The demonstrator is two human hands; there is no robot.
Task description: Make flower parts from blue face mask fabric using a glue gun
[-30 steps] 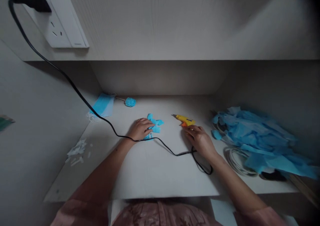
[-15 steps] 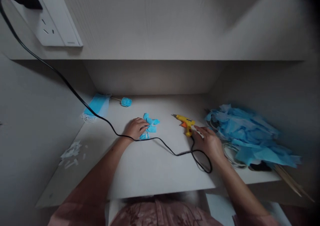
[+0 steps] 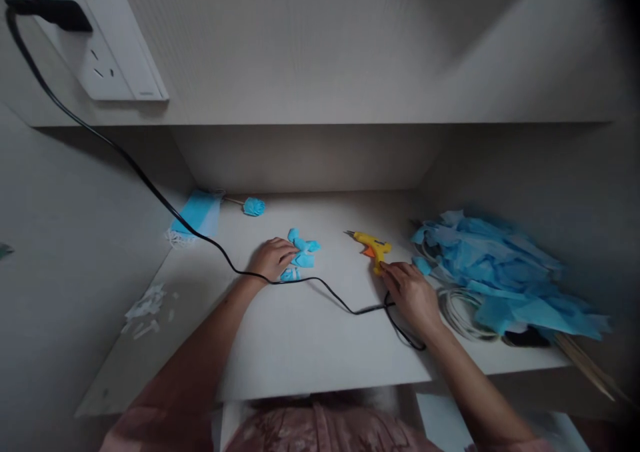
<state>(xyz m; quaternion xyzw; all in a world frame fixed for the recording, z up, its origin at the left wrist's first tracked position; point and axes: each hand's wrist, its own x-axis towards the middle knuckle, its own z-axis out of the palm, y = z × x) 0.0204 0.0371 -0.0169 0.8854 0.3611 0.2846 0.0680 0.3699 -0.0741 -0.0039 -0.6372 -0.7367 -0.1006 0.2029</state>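
Note:
My left hand [image 3: 273, 259] rests on the white surface with its fingers closed on the edge of small blue fabric pieces [image 3: 303, 257]. Another blue piece [image 3: 290, 275] lies just below them, by the wrist. To the right, a yellow glue gun [image 3: 374, 244] with an orange trigger lies with its metal nozzle pointing left. The fingers of my right hand [image 3: 411, 295] are closed around the lower end of its handle, which they partly cover. A black power cord [image 3: 325, 284] runs across my left wrist towards the gun.
A blue rose-like flower [image 3: 254, 207] on a stem and face masks [image 3: 200, 212] lie at the back left. White scraps [image 3: 146, 305] sit at the left. Crumpled blue fabric [image 3: 495, 259], coiled wire [image 3: 465, 315] and wooden sticks [image 3: 585, 365] fill the right. A wall socket [image 3: 107, 52] is at upper left.
My right hand has moved left onto the glue gun's handle and closed on it, uncovering a small blue piece beside the pile. My left hand stays at the blue pieces. The view has shifted slightly.

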